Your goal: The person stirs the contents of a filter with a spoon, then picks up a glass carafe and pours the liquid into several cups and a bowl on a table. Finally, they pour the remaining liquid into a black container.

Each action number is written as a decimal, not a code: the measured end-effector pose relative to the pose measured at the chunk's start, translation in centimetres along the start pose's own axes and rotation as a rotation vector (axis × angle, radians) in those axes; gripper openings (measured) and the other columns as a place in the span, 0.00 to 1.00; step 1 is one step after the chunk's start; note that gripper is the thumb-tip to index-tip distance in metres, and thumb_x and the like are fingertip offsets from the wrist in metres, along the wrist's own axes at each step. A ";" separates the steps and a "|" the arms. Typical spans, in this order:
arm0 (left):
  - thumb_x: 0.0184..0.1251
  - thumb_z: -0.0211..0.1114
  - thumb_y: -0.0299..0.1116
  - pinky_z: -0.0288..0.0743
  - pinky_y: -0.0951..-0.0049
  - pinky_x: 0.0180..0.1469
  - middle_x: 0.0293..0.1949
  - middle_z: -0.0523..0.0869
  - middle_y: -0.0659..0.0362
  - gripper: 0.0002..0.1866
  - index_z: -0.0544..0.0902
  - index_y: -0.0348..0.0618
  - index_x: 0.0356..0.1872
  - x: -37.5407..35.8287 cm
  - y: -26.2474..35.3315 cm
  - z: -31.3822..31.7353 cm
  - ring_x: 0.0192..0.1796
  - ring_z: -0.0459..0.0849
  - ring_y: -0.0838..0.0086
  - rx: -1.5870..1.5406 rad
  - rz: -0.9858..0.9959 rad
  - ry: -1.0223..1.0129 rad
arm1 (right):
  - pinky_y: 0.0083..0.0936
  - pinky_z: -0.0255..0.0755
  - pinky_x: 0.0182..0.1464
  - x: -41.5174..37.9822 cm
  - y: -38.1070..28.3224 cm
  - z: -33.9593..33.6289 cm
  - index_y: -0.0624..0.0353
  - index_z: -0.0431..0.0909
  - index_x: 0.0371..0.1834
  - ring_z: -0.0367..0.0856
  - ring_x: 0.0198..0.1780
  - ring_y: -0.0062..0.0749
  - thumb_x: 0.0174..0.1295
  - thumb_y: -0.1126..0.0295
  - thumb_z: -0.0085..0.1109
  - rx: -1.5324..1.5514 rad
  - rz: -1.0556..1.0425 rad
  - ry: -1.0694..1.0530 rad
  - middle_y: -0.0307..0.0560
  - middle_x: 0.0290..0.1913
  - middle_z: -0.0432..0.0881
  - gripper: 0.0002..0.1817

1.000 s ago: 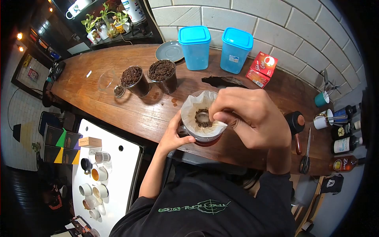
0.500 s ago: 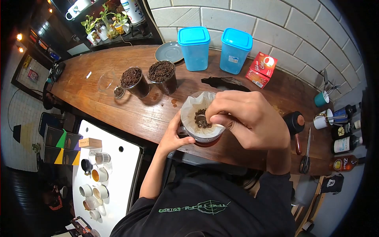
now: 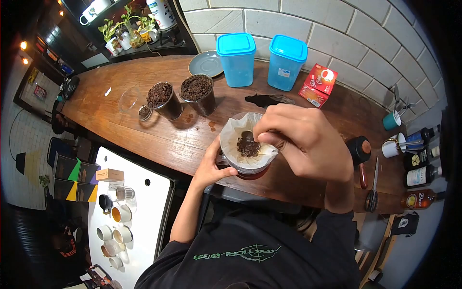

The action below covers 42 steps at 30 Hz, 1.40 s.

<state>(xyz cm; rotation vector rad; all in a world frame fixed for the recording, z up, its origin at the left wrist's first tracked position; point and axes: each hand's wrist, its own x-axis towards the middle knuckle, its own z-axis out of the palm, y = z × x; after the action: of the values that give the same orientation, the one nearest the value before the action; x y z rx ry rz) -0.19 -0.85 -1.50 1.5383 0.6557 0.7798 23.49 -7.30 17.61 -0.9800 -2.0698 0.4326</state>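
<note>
A white paper filter [image 3: 231, 139] lines a glass dripper on a vessel with dark reddish liquid. Wet dark grounds [image 3: 248, 147] lie in the bottom of the filter. My left hand [image 3: 214, 166] is wrapped round the vessel's handle side, thumb at its front. Over the filter's right side, my right hand [image 3: 303, 139] is pinched on a spoon, whose bowl is down among the grounds; most of its handle is hidden by my fingers. Two clear cups [image 3: 173, 107] [image 3: 207, 103] heaped with dark grounds stand to the upper left.
Behind stand two blue lidded containers [image 3: 237, 62] [image 3: 287, 65], a grey saucer [image 3: 206, 63] and a red box [image 3: 318, 85]. Scissors [image 3: 372, 195], a dark round object [image 3: 358, 150] and bottles [image 3: 423, 176] are at right. Several cups stand on the white table [image 3: 144, 216] at lower left.
My right hand has shifted slightly up, and the spoon's bowl sits higher in the filter. The grounds look more heaped toward the front. My left hand has stayed in place.
</note>
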 end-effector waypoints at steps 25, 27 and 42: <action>0.42 0.83 0.55 0.60 0.61 0.74 0.69 0.71 0.47 0.59 0.63 0.34 0.74 0.1 0.3 0.2 0.72 0.69 0.59 0.019 0.039 0.012 | 0.40 0.72 0.41 0.2 -0.4 -0.2 0.64 0.74 0.35 0.78 0.39 0.53 0.51 0.83 0.56 0.007 -0.017 -0.016 0.53 0.34 0.77 0.08; 0.42 0.83 0.54 0.60 0.61 0.74 0.69 0.70 0.46 0.60 0.63 0.34 0.74 0.1 0.2 0.2 0.73 0.68 0.59 0.014 0.030 0.010 | 0.40 0.71 0.41 0.3 -0.1 -0.1 0.64 0.74 0.35 0.78 0.39 0.53 0.51 0.83 0.55 -0.033 -0.020 0.001 0.52 0.33 0.77 0.08; 0.42 0.83 0.54 0.58 0.60 0.75 0.70 0.70 0.46 0.60 0.63 0.32 0.74 0.1 0.1 0.0 0.74 0.67 0.59 0.029 0.023 0.001 | 0.40 0.71 0.41 0.0 -0.2 -0.3 0.62 0.74 0.36 0.78 0.39 0.51 0.53 0.82 0.58 0.045 -0.020 -0.100 0.51 0.34 0.77 0.08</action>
<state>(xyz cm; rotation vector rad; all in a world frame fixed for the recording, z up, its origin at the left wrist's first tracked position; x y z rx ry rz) -0.14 -0.80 -1.35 1.5737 0.6539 0.7917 23.56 -7.46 17.91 -0.9278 -2.1480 0.5248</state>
